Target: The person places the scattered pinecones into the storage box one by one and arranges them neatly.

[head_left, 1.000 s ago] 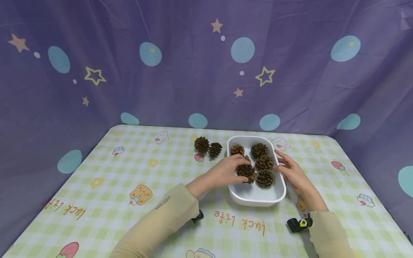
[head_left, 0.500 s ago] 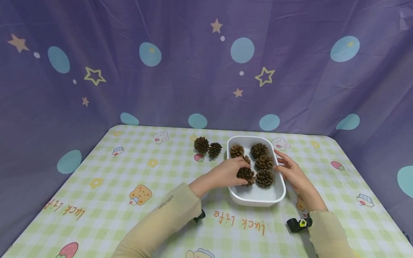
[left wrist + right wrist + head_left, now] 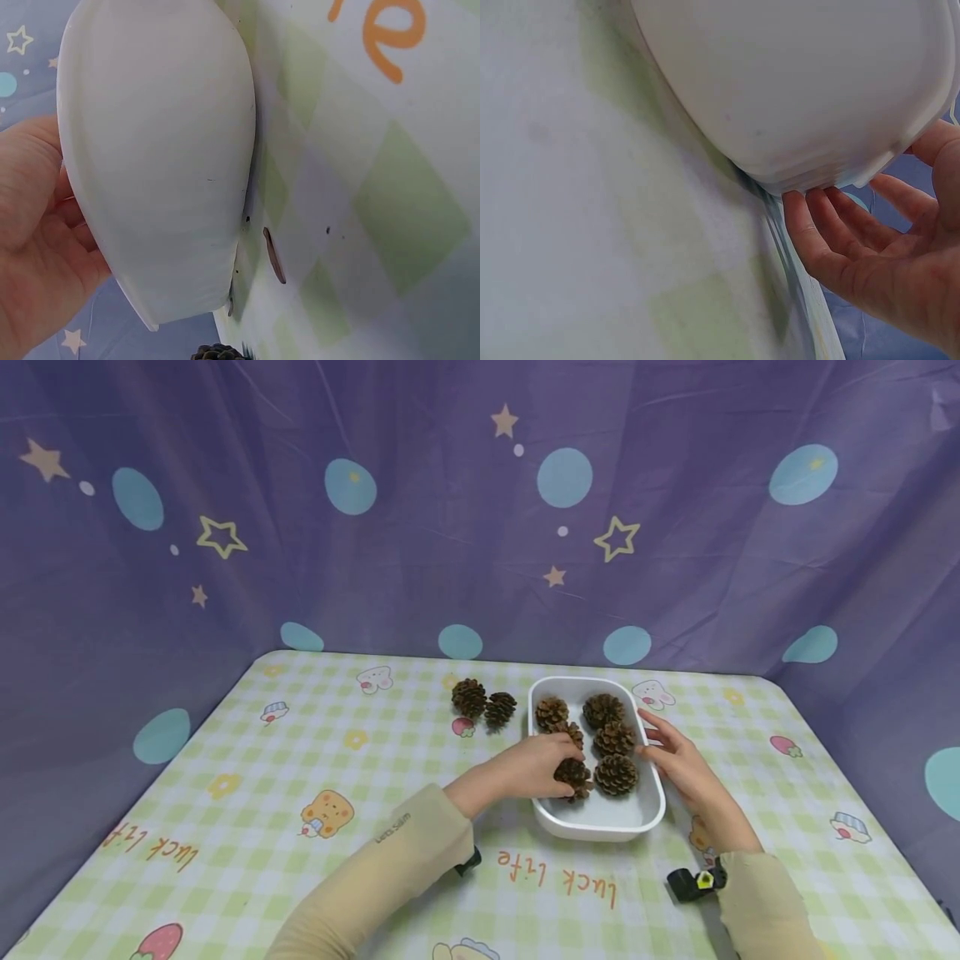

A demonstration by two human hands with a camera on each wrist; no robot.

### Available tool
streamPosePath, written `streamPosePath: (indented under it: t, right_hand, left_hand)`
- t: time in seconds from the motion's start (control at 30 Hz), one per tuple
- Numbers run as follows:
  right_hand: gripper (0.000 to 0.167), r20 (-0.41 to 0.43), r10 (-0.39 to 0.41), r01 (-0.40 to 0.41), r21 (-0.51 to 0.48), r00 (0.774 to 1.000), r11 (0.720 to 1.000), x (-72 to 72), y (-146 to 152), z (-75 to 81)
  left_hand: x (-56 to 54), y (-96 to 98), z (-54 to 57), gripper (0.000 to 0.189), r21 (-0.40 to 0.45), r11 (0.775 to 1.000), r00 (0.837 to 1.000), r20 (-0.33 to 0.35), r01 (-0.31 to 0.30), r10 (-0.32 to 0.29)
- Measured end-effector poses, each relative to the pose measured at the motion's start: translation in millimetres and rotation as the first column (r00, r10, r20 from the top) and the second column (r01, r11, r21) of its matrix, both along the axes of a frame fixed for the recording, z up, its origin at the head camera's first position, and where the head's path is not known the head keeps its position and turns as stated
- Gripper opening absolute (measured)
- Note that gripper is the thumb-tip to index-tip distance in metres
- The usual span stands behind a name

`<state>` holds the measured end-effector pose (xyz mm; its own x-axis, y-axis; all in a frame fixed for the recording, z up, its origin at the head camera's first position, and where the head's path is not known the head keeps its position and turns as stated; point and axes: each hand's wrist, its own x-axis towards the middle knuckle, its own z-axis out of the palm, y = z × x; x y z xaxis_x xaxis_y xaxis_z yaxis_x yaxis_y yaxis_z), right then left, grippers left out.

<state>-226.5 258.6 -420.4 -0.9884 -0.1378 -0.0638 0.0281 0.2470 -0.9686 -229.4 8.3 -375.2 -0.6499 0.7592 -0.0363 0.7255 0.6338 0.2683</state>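
A white plastic tub point(image 3: 600, 825) stands right of the middle of the table with several brown pine cones in it. My left hand point(image 3: 531, 767) reaches over its left rim and holds a pine cone point(image 3: 573, 779) low in the front left part; the palm hides some of that cone. Just behind it sits another pine cone point(image 3: 570, 735), partly covered by the fingers. My right hand point(image 3: 686, 767) touches the tub's right side, fingers extended along the outer wall and thumb at the rim. In the right wrist view, its fingertips point(image 3: 795, 206) meet the wall.
Two pine cones, a larger one point(image 3: 468, 697) and a smaller one point(image 3: 499, 709), lie on the checked tablecloth point(image 3: 247, 860) left of the tub. Inside it, a row of cones point(image 3: 615, 775) runs along the right side. A purple curtain point(image 3: 450, 585) hangs behind the table.
My left hand has moved slightly down and toward the tub's front with the pine cone, showing more of the cone behind it. My right hand and the tub stay in place.
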Motion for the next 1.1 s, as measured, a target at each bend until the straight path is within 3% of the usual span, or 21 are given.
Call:
streamPosePath:
  t: [0.63, 0.87, 1.1]
  right_hand:
    - [0.067, 0.001, 0.001, -0.001, -0.007, 1.000, 1.000, 0.8, 0.2, 1.3]
    - [0.067, 0.007, -0.007, 0.008, -0.004, 1.000, 1.000, 1.7, -0.5, 3.1]
    - [0.067, 0.023, -0.019, 0.019, 0.006, 1.000, 1.000, 1.2, -1.8, 2.9]
  left_hand:
    - [-0.2, 3.8, -1.0, 0.045, -0.069, 0.996, 0.996, -0.078, -0.058, 0.053]
    - [-0.9, 1.6, -1.8, 0.042, -0.046, 0.996, 0.991, -0.119, -0.070, 0.064]
    - [-0.8, -1.7, -0.4, 0.039, -0.002, 0.998, 0.992, -0.109, -0.070, 0.069]
